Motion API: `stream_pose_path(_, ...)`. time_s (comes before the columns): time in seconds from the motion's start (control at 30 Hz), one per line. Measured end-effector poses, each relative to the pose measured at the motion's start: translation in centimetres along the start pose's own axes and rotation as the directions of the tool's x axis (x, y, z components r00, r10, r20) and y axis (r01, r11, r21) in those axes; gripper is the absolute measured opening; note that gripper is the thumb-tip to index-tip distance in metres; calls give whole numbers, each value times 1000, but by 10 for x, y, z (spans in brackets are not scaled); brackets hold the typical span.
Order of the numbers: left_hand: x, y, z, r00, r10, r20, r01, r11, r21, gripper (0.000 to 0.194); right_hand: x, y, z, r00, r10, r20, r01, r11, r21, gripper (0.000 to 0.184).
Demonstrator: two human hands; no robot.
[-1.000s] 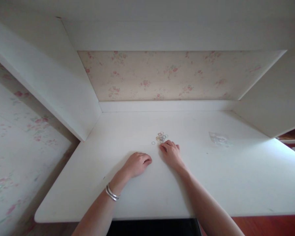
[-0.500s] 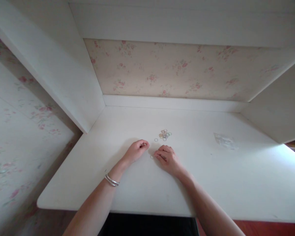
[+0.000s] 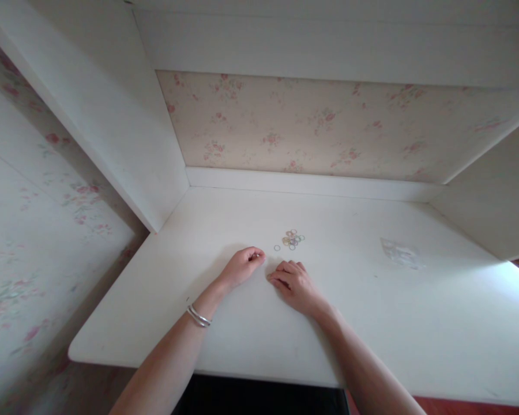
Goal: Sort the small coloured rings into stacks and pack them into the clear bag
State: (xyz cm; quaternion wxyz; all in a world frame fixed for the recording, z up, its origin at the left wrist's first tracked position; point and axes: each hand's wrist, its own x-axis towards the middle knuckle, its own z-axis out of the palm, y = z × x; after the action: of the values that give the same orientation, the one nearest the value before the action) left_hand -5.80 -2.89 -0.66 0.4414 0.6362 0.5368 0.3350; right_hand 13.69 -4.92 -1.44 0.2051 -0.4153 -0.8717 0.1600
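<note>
My left hand [image 3: 243, 266] rests on the white desk with thumb and fingers pinched together. A tiny pale bit shows between its fingertips, too small to name. Close by on the right, my right hand [image 3: 293, 283] is also pinched, its fingertips down on the desk; the small thin ring last seen at those tips is now hidden by them. Just beyond both hands lies a small cluster of thin rings [image 3: 292, 238] in pale, yellowish and greenish tones. A single ring [image 3: 277, 248] lies apart, left of the cluster.
A clear plastic bag [image 3: 401, 253] with pale contents lies to the right on the white desk [image 3: 337, 230]. White side panels [image 3: 112, 115] flank the desk, with an overhead board and flowered wallpaper [image 3: 294, 121] behind.
My right hand has drawn back from the cluster towards the left hand, with a thin ring showing at its fingertips midway. My left hand has moved slightly forward. The view has shifted a little.
</note>
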Motion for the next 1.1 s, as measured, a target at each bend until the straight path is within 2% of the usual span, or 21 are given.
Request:
stream_pose_path(0.4, 2, -3, 2, 1000, 16, 14, -16, 1000, -3, 32, 0, 5, 5, 996, -65, -59, 69, 996, 53, 14)
stream_pose_path(0.47, 2, -4, 2, 1000, 23, 14, -23, 1000, 2, 32, 0, 6, 6, 992, -41, -123, 54, 993, 105, 13)
stream_pose_path(0.53, 1, -4, 3, 999, 30, 9, -31, 999, 27, 32, 1, 7, 6, 975, 43, -220, 1, 981, 196, 15)
stream_pose_path(0.63, 2, -4, 9, 1000, 23, -8, -22, 996, 81, 30, 4, 13, 1, 901, 261, -346, -129, 923, 361, 23)
stream_pose_path(0.7, 5, -2, 14, 999, 20, -36, -15, 991, 131, 28, 5, 20, -4, 814, 425, -395, -221, 857, 467, 28)
stream_pose_path(0.8, 14, 3, 23, 995, 86, -49, -71, 965, 252, 26, 6, 33, -10, 656, 647, -389, -306, 699, 646, 36)
stream_pose_path(0.87, 24, 9, 29, 988, 151, -38, -127, 922, 365, 24, 6, 40, -12, 585, 731, -351, -320, 606, 729, 40)
stream_pose_path(0.97, 40, 17, 37, 976, 216, -21, -174, 837, 519, 22, 6, 46, -13, 560, 760, -329, -313, 562, 765, 42)
stream_pose_path(1.1, 56, 26, 48, 969, 246, 19, -204, 759, 618, 21, 8, 47, -13, 585, 752, -303, -309, 552, 774, 42)
